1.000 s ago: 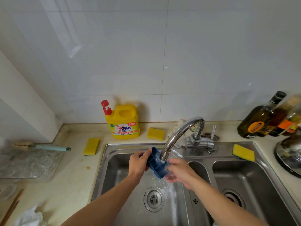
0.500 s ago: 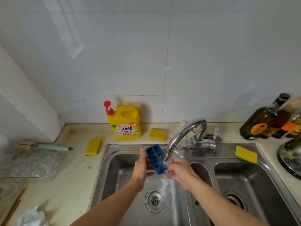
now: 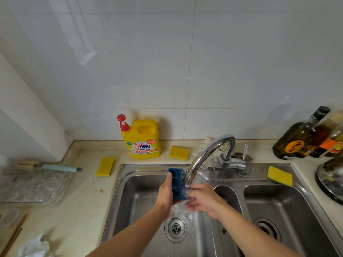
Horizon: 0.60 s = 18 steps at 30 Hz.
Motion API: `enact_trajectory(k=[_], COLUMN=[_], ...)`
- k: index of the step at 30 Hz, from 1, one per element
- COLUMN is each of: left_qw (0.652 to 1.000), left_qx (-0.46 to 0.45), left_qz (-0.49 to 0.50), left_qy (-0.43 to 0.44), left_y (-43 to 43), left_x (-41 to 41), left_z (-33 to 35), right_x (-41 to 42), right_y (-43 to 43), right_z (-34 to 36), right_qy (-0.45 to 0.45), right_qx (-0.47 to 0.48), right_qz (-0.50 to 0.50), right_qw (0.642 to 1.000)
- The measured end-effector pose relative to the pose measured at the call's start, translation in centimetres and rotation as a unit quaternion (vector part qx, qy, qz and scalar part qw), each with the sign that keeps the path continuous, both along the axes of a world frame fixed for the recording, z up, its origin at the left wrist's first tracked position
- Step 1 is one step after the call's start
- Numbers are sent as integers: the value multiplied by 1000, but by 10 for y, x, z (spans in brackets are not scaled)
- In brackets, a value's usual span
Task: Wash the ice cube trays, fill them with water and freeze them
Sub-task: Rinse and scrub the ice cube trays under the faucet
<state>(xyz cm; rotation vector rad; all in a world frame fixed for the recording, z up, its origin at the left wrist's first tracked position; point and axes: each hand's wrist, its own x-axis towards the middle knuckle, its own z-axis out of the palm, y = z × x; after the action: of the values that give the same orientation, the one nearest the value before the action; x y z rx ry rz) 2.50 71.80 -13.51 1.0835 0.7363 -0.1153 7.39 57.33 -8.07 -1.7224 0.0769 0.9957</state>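
- Sink (image 3: 141, 197): brushed stainless steel with a dull sheen, wet in the left basin.
- Faucet (image 3: 209, 151): polished chrome, mirror-glossy.
- Ice cube tray (image 3: 178, 182): blue plastic or silicone, I cannot tell which; wet and shiny.
- Detergent jug (image 3: 143, 140) at the counter's back edge: glossy yellow plastic, red plastic pump, printed label.
- Three sponges (image 3: 105, 166) (image 3: 179, 153) (image 3: 280, 175): yellow foam, matt, finely porous.
- Wall tiles (image 3: 185, 62): white, glazed, reflective.
- Counter (image 3: 83, 201): cream, stone-like, smooth, faintly stained.
- Bottles (image 3: 297, 140) at the back right corner: dark, glossy glass.
- Clear tray (image 3: 33, 186) at the left edge: transparent, rippled surface.
- Brush handle (image 3: 59, 167): smooth mint plastic.
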Motion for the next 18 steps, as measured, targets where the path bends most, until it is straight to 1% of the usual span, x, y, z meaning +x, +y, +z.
enact_trajectory(k=[6,12,18], left_qw=[999,997,996], left_qx=[19,23,11], left_qz=[-21,-63,-68], left_qy=[36,43,50], left_y=[9,7,0], left_x=[-5,-4,-3], left_z=[-3,7,11], right_x=[8,10,9], right_y=[-10,-11,-16], right_z=[-7,-7,-5], right_qy=[-7,-9,-18], right_qx=[-11,-13,-16], right_qz=[3,1,2], right_qw=[1000,1000,1000])
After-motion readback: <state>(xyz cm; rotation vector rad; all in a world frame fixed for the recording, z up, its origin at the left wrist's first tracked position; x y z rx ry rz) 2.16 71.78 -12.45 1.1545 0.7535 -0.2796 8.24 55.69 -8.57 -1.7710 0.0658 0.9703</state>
